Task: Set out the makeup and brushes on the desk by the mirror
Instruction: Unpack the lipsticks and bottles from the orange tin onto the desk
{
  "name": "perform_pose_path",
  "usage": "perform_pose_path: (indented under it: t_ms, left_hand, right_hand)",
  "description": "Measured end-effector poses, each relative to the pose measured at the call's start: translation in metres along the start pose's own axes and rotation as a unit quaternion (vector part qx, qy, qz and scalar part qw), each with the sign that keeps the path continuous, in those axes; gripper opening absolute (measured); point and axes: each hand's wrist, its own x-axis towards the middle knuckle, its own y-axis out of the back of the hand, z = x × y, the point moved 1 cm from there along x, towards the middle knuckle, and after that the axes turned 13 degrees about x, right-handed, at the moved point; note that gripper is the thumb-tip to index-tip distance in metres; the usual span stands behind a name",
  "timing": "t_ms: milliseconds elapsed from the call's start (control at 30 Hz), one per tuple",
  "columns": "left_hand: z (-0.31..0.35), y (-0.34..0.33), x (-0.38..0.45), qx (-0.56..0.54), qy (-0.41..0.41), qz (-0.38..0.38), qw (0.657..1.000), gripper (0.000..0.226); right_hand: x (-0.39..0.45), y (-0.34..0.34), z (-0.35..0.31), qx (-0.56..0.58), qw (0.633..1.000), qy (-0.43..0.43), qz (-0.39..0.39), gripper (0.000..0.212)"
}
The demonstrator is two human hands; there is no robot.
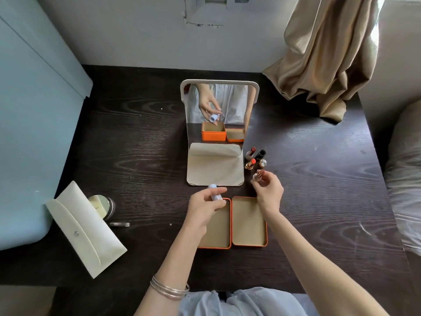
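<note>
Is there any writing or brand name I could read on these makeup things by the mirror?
"CHA": partial letters, turned sideways, on the round compact beside the cream pouch; the rest is hidden.
Lipsticks by the mirror: no legible marks.
Orange tin: no text visible.

White-framed mirror [216,115] upright at mid-desk [136,144]; 4 lipsticks [255,159] standing just right of its base, 2 uncapped; pale blue tube [213,194] and ribbed gold tube [257,176] in hand; round compact [102,206] far left.
</note>
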Motion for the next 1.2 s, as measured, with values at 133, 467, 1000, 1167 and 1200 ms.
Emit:
perform_pose_path:
  t_ms: [133, 467, 1000, 1167, 1200]
  left_hand:
    - [-0.004, 0.001, 0.004, 0.015, 0.004, -0.002, 1.0, 0.022]
    - [-0.003, -0.002, 0.015, 0.029, 0.015, -0.004, 0.999, 0.023]
    - [-0.005, 0.002, 0.016, 0.04, 0.044, -0.025, 0.998, 0.024]
    - [-0.001, 0.004, 0.013, 0.001, 0.049, -0.044, 0.998, 0.034]
    - [0.001, 0.006, 0.012, -0.015, 0.05, -0.059, 0.997, 0.037]
  right_hand:
    - [0.003, -0.008, 0.007, 0.037, 0.999, -0.019, -0.009, 0.025]
    - [0.005, -0.011, 0.014, 0.073, 0.997, -0.018, -0.01, 0.034]
    - [0.003, -0.017, 0.019, 0.008, 1.0, 0.007, -0.029, 0.025]
    - [-0.021, -0.005, 0.005, -0.04, 0.997, 0.022, 0.059, 0.036]
    - [-0.032, -0.002, 0.001, -0.047, 0.996, 0.06, 0.037, 0.034]
